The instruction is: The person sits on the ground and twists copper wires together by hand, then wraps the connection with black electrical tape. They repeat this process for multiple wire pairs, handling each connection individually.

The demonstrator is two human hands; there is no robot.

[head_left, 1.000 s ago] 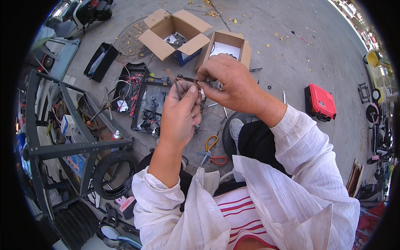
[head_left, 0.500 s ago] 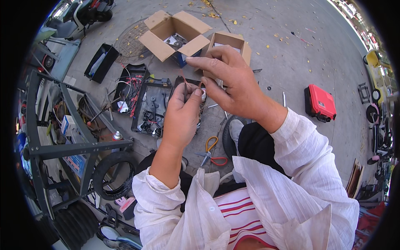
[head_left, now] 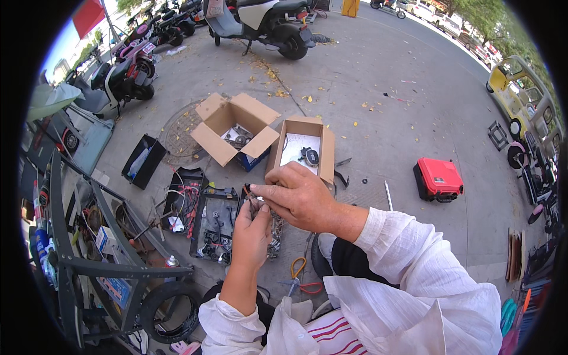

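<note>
Our right hand [head_left: 302,198], held apart with its fingers spread half a second ago, has come back against our left hand [head_left: 253,228]. The left pinches a thin reddish wire [head_left: 246,189] between thumb and fingers, up above the right side of a black tray of parts [head_left: 214,228]; the right bends its fingers in at the same spot, but we cannot tell whether they grip the wire. Our view has also tipped up, so a white-and-grey scooter [head_left: 260,26] now shows at the far side.

Our right hand hides the near edge of the right cardboard box [head_left: 326,154], and our left covers part of the tray. Beside the tray on the left lies a case of tangled wires [head_left: 184,198]; nearer us are scissors with orange and red loops [head_left: 300,267]. A black metal frame [head_left: 112,265] stands at the near left, with a tire [head_left: 144,313] by it. A red case [head_left: 438,179] sits on the right.

Everything rests on grey pavement [head_left: 378,130] scattered with yellow leaves, outdoors, with trees [head_left: 520,29] at the far right.
</note>
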